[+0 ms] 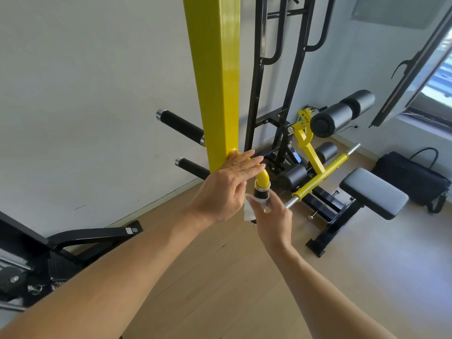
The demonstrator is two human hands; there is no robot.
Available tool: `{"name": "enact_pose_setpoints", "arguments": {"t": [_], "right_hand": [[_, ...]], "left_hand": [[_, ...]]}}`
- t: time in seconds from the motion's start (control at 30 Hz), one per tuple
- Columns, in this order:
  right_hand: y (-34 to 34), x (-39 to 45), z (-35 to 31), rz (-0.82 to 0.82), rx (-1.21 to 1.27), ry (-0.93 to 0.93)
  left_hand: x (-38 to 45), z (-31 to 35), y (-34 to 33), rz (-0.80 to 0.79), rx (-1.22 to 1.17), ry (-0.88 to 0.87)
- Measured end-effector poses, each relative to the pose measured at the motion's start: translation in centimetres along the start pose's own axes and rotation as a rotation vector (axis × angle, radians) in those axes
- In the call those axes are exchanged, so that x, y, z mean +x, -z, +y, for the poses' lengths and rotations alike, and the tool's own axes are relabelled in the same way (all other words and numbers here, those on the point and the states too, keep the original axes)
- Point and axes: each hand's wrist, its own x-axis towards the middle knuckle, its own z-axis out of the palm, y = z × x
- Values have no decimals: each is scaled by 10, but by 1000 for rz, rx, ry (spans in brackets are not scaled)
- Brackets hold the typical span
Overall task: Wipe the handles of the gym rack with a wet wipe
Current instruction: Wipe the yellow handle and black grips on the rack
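A yellow upright post point(217, 81) of the gym rack fills the upper middle of the head view. From its base a curved yellow tube point(262, 178) bends toward me and ends in a black grip handle point(261, 194). My left hand point(225, 184) lies with straight fingers on the yellow tube beside the post. My right hand point(274, 218) wraps a white wet wipe point(250, 208) around the black handle; its fingers curl round the grip, and the handle's lower part is hidden by hand and wipe. Two more black-gripped handles point(179, 126) point(193, 167) stick out left of the post.
A black and yellow bench machine point(318, 167) with foam rollers and a grey pad point(374, 192) stands at the right. A black bag point(413, 177) lies by the wall under an open window. Black equipment point(73, 241) sits at lower left on the wooden floor.
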Motion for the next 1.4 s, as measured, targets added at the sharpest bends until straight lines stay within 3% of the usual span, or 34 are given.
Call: {"name": "enact_pose_setpoints", "arguments": {"t": [0.07,0.17,0.27,0.37,0.4,0.6,0.7,0.83,0.93,0.97,1.03,1.17,1.3,1.4], "right_hand": [[0,5,-11,52,74,48],[-7,-5,12,-92,-64,-78],[-7,-15,47,-314,-223,-351],[-5,-24,52,-413,30,-764],[-6,-29,45,-432,114,-815],[-3,-22,-50,-244,282,-395],[1,-14,-74,-245,346,-316],[0,-25,-84,-239,364,-359],[-5,-27,-92,-243,351,-434],[-8,-28,-97,-268,363,-454],[-18,-34,-108,-333,433,-489],[-55,-43,-139,-384,473,-587],[-101,-23,-164,-169,556,-547],[-137,-6,-171,-146,312,-308]], "left_hand": [[0,1,-1,7,3,8],[1,2,-1,18,16,21],[1,5,-2,7,12,36],[-4,8,-6,-13,-3,61],[-8,10,-7,-16,-16,74],[-30,27,5,-52,-152,185],[-38,34,25,-29,-205,264],[-67,28,43,362,-131,268],[-91,-11,46,538,-38,470],[-97,-27,48,515,-63,589],[-110,-62,51,314,-93,763],[-121,-117,57,-108,-84,709],[-106,-149,64,-170,-59,644],[-97,-173,68,-126,-85,634]]}}
